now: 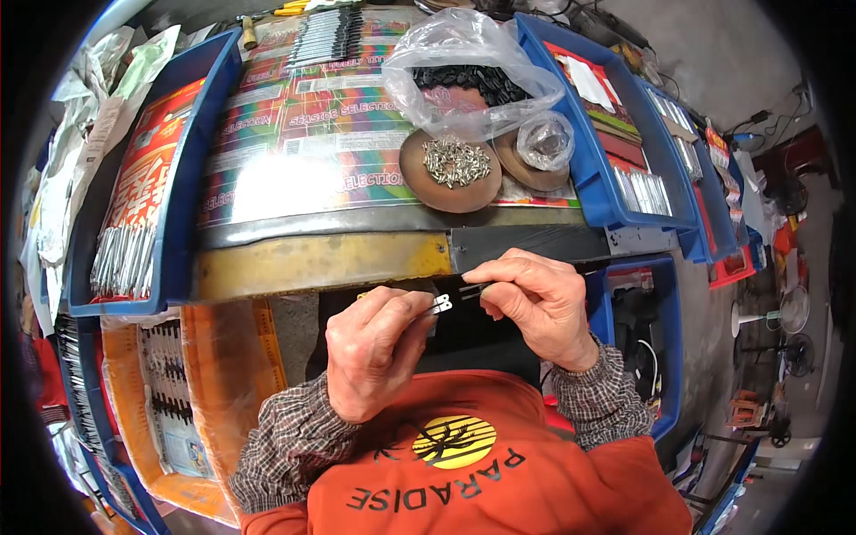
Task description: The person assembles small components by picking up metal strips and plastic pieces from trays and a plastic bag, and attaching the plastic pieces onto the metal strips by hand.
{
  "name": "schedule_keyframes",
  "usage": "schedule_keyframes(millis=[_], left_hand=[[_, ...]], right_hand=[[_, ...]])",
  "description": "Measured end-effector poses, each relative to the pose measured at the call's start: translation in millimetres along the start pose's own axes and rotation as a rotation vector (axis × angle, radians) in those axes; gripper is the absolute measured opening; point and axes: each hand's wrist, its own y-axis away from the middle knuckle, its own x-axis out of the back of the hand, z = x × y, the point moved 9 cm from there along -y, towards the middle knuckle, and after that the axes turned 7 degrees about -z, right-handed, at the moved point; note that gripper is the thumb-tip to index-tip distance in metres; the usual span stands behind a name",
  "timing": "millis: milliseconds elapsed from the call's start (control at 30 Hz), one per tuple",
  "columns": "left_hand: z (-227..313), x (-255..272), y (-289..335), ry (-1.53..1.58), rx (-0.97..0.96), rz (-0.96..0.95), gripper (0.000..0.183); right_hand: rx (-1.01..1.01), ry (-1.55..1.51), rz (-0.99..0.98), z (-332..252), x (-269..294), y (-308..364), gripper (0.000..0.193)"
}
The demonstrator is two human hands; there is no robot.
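In front of my body, just off the table's near edge, my two hands work close together. My left hand [373, 349] is closed in a pinch on a small flat silver metal piece [441, 304] with holes in its end. My right hand [542, 308] pinches thin dark metal strips [471, 290], whose ends point at the silver piece; a narrow gap seems to lie between them. Beyond my hands, a round brown dish [417, 189] holds a heap of small silver rivet-like pins [456, 162]. Behind it, an open clear plastic bag [419, 49] contains many black pieces [486, 85].
A blue tray [174, 192] with silver strips stands left; another blue tray [593, 178] is at the right. A second dish [526, 174] carries a small clear bag [546, 141]. Dark metal pieces [325, 37] lie at the back. An orange-lined box [223, 357] sits lower left.
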Motion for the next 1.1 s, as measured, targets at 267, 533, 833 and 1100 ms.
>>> schedule_keyframes(millis=[267,533,833,1100], left_hand=[[12,-7,2,-0.03,-0.05,-0.013,0.022],[13,-11,1,-0.043,-0.064,-0.009,0.022],[6,-17,7,-0.057,-0.049,-0.052,0.022],[0,-23,13,-0.053,-0.052,-0.082,0.022]], right_hand=[[-0.038,-0.081,0.09,5,-6,12,0.014],[-0.081,-0.132,0.057,15,-10,12,0.012],[-0.191,-0.332,-0.072,36,-23,12,0.012],[-0.213,-0.459,-0.11,51,-37,15,0.014]])
